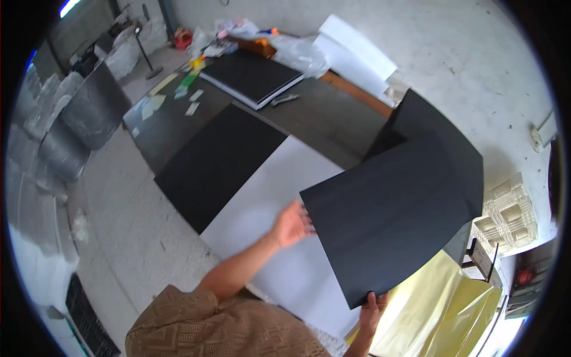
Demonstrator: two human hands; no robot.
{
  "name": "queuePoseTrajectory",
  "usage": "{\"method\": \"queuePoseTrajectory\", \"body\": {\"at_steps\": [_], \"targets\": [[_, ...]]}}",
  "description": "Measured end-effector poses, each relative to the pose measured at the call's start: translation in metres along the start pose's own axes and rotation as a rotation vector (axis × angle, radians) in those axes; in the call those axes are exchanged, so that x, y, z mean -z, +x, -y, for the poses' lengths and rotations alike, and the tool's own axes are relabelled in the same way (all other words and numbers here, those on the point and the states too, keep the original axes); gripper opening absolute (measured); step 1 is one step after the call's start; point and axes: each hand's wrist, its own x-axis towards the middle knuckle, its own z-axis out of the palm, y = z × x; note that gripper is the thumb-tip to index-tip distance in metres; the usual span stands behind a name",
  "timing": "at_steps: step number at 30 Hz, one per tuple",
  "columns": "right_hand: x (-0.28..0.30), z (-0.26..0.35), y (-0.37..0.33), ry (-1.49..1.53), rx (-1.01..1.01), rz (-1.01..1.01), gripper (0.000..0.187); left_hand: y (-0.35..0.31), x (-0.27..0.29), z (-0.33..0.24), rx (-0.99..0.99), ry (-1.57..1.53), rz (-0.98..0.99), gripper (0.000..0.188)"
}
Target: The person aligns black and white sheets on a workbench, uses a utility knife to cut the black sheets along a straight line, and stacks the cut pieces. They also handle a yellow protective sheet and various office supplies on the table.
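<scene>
A large black sheet [386, 208] is lifted and curved over the right part of the table. My right hand [372, 306] pinches its near corner, thumb on top. At the sheet's left edge is my left hand [290, 226], fingers apart, the tips at or just under the edge; whether they touch it I cannot tell. Beneath both hands lies a white sheet [285, 178], with another black sheet [223, 160] beside it on the left. Behind the lifted sheet, a further black flap [437, 122] stands up at the right.
A stack of black-topped boards [253, 74] lies at the table's [333, 119] far side, near a utility knife [284, 100]. Clear plastic [300, 56] and a white folded sheet [354, 56] sit behind. Yellow film [428, 297] is at near right, grey rolls [95, 107] at left.
</scene>
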Motion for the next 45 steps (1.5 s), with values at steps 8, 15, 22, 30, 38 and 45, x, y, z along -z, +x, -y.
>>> {"method": "queuePoseTrajectory", "body": {"at_steps": [8,15,22,30,38,45], "targets": [[-0.091,-0.012,-0.041,-0.766,-0.258,0.085,0.061,-0.115,0.056,-0.133,-0.091,1.520,-0.229,0.050],[-0.161,-0.070,-0.037,-0.465,-0.022,0.194,0.065,-0.170,0.131,-0.236,-0.478,1.907,-0.500,0.035],[-0.100,-0.046,-0.079,-0.286,-0.035,-0.267,0.069,-0.295,0.324,-0.302,-0.279,0.854,-1.307,0.061],[-0.153,-0.051,-0.095,0.253,0.070,-0.104,0.075,-0.322,0.363,-0.341,-0.409,0.942,-0.847,0.055],[-0.198,-0.070,-0.099,0.387,0.038,0.101,0.073,-0.299,0.443,-0.389,-0.275,2.027,-0.726,0.048],[-0.210,-0.059,-0.094,0.385,0.112,0.209,0.072,-0.276,0.431,-0.413,-1.732,3.764,-0.946,0.048]]}}
